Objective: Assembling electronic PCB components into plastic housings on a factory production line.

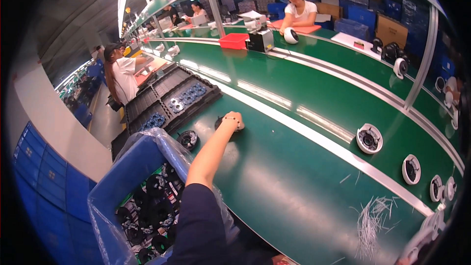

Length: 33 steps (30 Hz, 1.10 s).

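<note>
We had our left hand [235, 119] over a dark round part [219, 123] on the green table [279, 167], fingers bent down against it, their opening too hidden to tell.

I have the left arm [202, 174] stretched well forward from the lower edge of my view, its dark sleeve [201, 221] ending partway along, the bare forearm [217, 145] slanting up and slightly right. The left hand [236, 119] reaches downward, its fingertips hidden from me.
</note>
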Motion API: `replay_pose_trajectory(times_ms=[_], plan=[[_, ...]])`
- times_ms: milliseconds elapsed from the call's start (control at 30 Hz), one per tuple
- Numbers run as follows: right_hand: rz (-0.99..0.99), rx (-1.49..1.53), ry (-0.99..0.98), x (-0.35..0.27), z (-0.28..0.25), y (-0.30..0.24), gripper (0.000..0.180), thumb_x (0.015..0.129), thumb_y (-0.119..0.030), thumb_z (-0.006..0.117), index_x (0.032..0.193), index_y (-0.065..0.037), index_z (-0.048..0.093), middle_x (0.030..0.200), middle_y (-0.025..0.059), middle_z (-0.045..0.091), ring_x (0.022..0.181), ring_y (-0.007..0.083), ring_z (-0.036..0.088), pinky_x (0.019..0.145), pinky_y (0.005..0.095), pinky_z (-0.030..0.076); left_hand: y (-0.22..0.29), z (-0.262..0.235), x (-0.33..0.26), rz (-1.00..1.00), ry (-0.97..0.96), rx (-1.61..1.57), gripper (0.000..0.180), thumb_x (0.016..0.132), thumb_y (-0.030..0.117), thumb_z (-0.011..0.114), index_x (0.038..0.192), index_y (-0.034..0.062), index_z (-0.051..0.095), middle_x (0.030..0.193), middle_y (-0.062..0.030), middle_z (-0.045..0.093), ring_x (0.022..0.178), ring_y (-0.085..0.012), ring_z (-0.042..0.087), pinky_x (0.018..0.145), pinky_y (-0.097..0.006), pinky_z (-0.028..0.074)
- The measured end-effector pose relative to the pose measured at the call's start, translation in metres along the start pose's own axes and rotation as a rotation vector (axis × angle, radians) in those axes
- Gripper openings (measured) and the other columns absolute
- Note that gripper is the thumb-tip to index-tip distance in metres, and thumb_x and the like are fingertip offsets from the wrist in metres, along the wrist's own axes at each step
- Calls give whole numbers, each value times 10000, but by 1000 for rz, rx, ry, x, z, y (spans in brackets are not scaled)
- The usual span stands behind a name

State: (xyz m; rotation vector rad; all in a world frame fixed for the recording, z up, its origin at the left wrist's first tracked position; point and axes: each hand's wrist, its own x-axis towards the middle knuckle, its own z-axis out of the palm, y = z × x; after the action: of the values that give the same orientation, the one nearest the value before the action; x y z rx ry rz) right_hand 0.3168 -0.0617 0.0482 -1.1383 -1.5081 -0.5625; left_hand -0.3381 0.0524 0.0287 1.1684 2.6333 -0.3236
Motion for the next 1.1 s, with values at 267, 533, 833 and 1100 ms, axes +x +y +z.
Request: replay_pose_trajectory(times_ms=[267, 533, 833, 1100], plan=[[-160, 811, -835, -52, 82, -136, 177, 587, -31, 664, 726, -24, 555, 746, 66, 585, 708, 213, 575, 706, 359, 449, 36, -30, -37, 337, 29, -245, 620, 639, 382, 666, 1056, -36, 478, 737, -132, 603, 523, -171, 578, 478, -264, 483], [-196, 621, -1083, -62, 87, -130, 314, 606, -197, 676, 808, -15, 519, 1103, 155, 449, 1056, 357, 395, 846, 502, 324, 81, 19, -56, 263, 65, -82, 766, 562, 515, 657, 1042, -42, 440, 993, -206, 529, 896, -288, 548, 760, -344, 446], [149, 272, -1286, -47, 97, -141, 991, 524, -400, 726, 1259, -3, 193, 1282, 225, 202, 1151, 439, 225, 864, 583, 249, 153, 40, -67, 432, 217, -443, 603, 541, 328, 739, 975, 11, 466, 853, -161, 579, 819, -269, 567, 734, -326, 450], [45, 394, -1411, -16, 99, -119, 1097, 503, -343, 744, 1292, -6, 60, 1330, 234, 48, 1219, 421, 84, 952, 544, 141, 204, 63, -89, 578, -61, -1180, 230, 678, 66, 638, 882, -22, 577, 804, -61, 603, 706, -115, 546, 641, -235, 441]])
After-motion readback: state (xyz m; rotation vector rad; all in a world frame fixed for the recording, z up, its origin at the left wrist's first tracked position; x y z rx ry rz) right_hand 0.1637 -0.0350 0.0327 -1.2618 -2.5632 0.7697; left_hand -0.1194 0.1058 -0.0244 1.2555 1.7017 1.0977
